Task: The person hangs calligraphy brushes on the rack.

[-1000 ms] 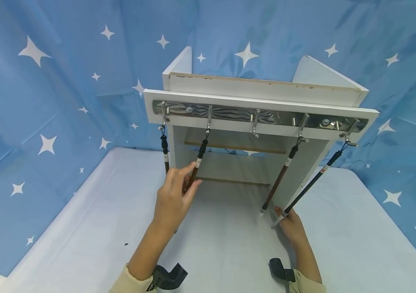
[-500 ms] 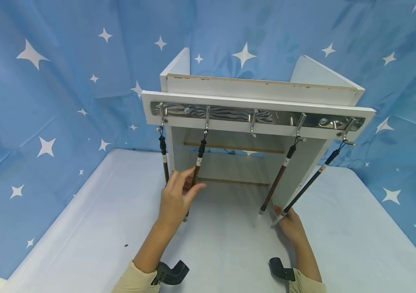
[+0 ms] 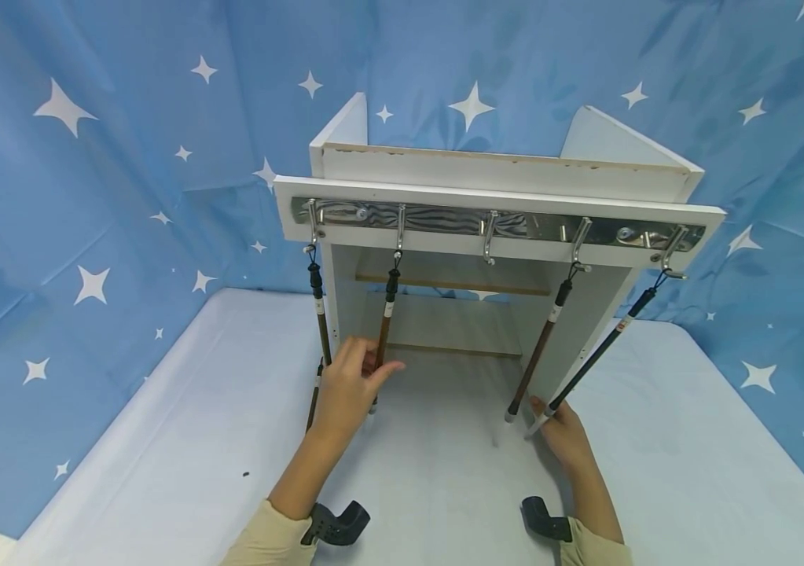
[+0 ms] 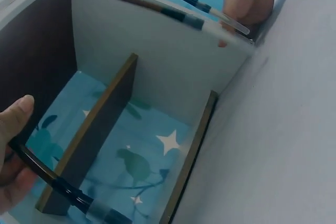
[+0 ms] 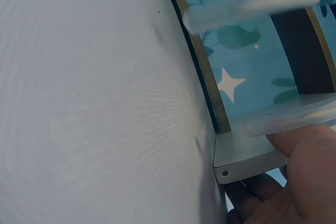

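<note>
Calligraphy brushes hang by loops from the hooks of a white shelf unit (image 3: 501, 196). My left hand (image 3: 348, 385) is at the second brush from the left (image 3: 382, 338), which passes between its extended thumb and bent fingers; the left wrist view shows the thumb apart from the shaft (image 4: 37, 163). Behind that hand, the leftmost brush (image 3: 321, 314) has its lower end hidden. My right hand (image 3: 566, 436) grips the unit's right side panel (image 5: 252, 163) low down, thumb inside and fingers outside. In front of it hangs the rightmost brush (image 3: 603, 350), its pale tip pointing down.
Between the hooked brushes is a bare middle hook (image 3: 490, 236). Another brush (image 3: 539, 354) hangs right of it. One more brush (image 3: 314, 401) shows left of my left wrist, partly hidden. A pale cloth (image 3: 182, 440) covers the table, with a small dark speck (image 3: 246, 474).
My left hand has moved slightly right and down. The second brush has swung from a leftward slant to nearly vertical. My right hand keeps its place on the panel.
</note>
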